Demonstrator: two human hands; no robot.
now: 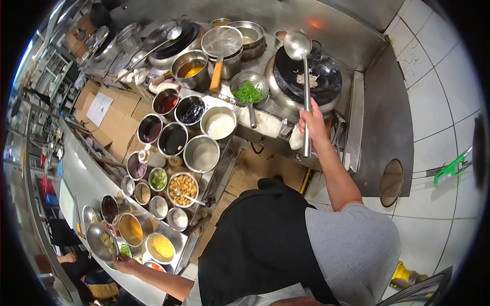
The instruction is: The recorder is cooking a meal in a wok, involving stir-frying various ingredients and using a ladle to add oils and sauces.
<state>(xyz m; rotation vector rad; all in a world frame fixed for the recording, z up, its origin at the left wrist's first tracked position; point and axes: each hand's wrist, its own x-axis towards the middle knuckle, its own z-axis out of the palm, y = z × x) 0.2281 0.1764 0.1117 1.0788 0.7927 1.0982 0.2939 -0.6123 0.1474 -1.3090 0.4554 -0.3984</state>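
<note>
My right hand (314, 122) is wrapped around the long handle of a steel ladle (298, 45). The ladle's bowl hangs over the far part of a black wok (328, 86) on the stove. Pale pieces of food (307, 80) lie in the bottom of that wok. Off to the lower left, my left hand (126, 264) grips the rim of a metal bowl (95, 238), which is tilted and holds pale chunks. Its fingers are partly hidden. Near that hand are a container of chopped greens (124, 250) and a pot of yellow food (160, 246).
A strainer of chopped green vegetables (249, 91) sits left of the wok. Several sauce pots (173, 138) and a pot of peanuts (183, 189) crowd the steel counter. A wood-handled sieve (222, 40) rests on pots behind. Another person's hand (68, 257) shows at far left.
</note>
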